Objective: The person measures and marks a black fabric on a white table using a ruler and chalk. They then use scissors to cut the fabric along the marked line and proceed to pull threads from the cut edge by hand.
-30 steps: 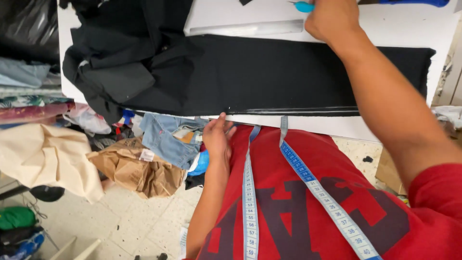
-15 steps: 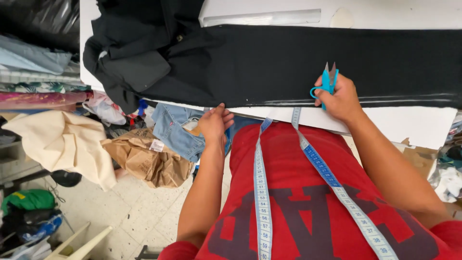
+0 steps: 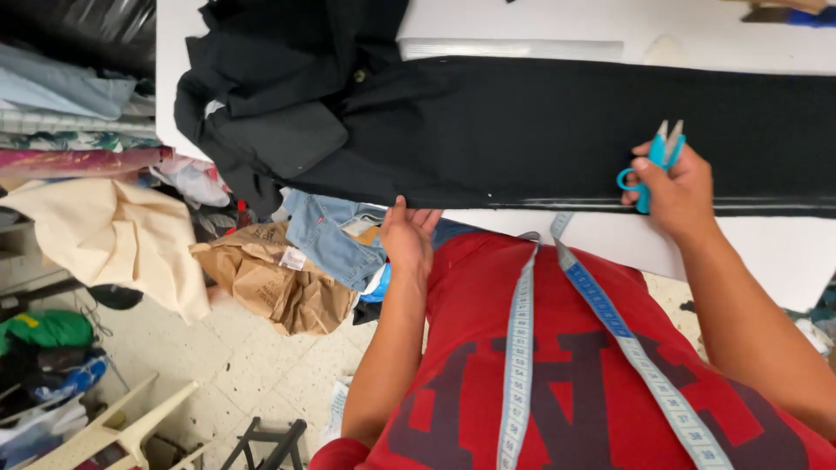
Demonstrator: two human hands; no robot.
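Trousers of black cloth (image 3: 557, 130) lie lengthwise left to right on the white table (image 3: 749, 252). Right hand (image 3: 675, 187) grips small blue thread snips (image 3: 655, 163) over their near edge; left hand (image 3: 407, 237), fingers loosely extended, touches that edge further left.

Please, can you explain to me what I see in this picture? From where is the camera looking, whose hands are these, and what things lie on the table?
The camera sits on a person's head and looks down, so you see that person's own red shirt and two bare arms. A measuring tape hangs around the neck.

In front is a white table. On it lies a long piece of black cloth, with more black garments bunched at its left end.

The right hand holds small blue thread snips over the cloth's near edge. The left hand rests its fingertips at that same edge, holding nothing.

Beside the table, on the left, are a pair of jeans, a crumpled brown paper bag and piles of fabric.
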